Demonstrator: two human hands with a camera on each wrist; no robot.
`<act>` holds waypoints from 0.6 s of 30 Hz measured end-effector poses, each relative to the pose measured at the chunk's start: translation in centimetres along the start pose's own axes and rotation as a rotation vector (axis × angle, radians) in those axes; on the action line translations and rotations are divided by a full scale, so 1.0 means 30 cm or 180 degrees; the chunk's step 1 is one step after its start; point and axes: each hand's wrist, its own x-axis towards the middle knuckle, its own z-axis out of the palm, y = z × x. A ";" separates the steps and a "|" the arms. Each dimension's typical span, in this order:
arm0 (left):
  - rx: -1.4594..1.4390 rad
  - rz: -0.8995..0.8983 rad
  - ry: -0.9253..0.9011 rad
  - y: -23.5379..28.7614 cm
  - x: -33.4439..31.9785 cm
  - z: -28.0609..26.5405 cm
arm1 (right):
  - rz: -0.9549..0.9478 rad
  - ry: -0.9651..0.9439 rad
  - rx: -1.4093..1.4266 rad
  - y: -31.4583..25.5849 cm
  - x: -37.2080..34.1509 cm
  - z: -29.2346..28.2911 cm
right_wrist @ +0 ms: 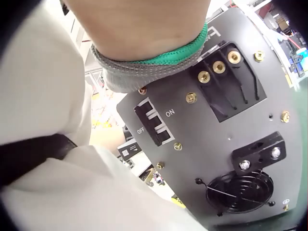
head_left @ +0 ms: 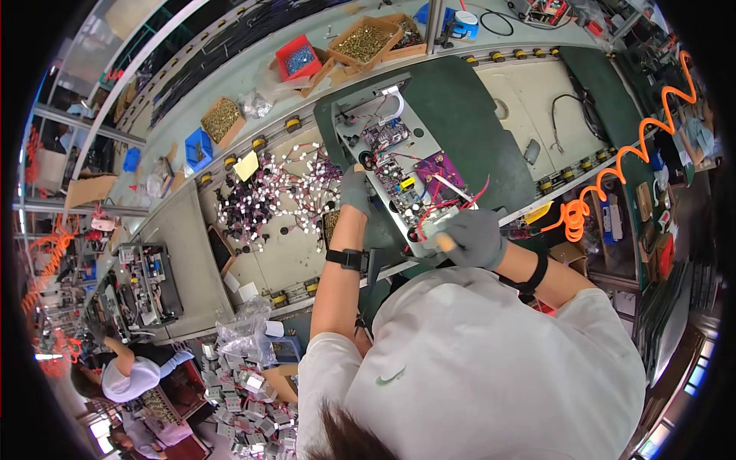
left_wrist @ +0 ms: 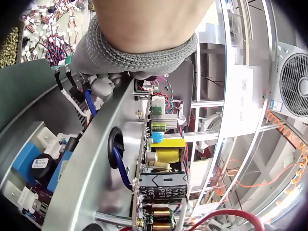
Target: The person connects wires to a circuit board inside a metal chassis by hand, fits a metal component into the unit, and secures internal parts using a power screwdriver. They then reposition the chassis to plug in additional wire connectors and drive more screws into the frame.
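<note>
An uncovered machine chassis [head_left: 418, 146] with circuit boards stands on the dark green work surface in front of the person. The gloved left hand [head_left: 355, 192] is at its left side. In the left wrist view, grey fingertips [left_wrist: 101, 89] bend in beside the metal divider [left_wrist: 91, 159], close to a blue cable [left_wrist: 90, 102] and black cable ends. The gloved right hand [head_left: 477, 239], a bare fingertip showing, lies over the chassis's near end by red wires [head_left: 437, 211]. Its fingers are hidden behind the dark front panel [right_wrist: 202, 134]; I cannot tell what they hold.
Loose connector wires [head_left: 276, 192] lie in a heap left of the chassis. Behind are a red bin [head_left: 297, 57], a blue bin [head_left: 198, 149] and a box of brass parts [head_left: 366, 40]. An orange coiled hose [head_left: 613, 172] hangs right. Another person [head_left: 130, 376] sits at lower left.
</note>
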 end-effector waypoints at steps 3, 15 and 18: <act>-0.0244 0.0117 -0.0128 0.068 -0.078 0.093 | 0.0265 0.0327 0.0251 0.138 -0.034 -0.081; -0.1254 -0.0066 0.0351 0.154 -0.100 0.275 | 0.3631 0.1504 0.2899 0.665 -0.108 0.159; -0.1208 -0.0183 0.0594 0.184 -0.031 0.252 | 0.3180 0.0203 0.1809 0.542 -0.119 0.084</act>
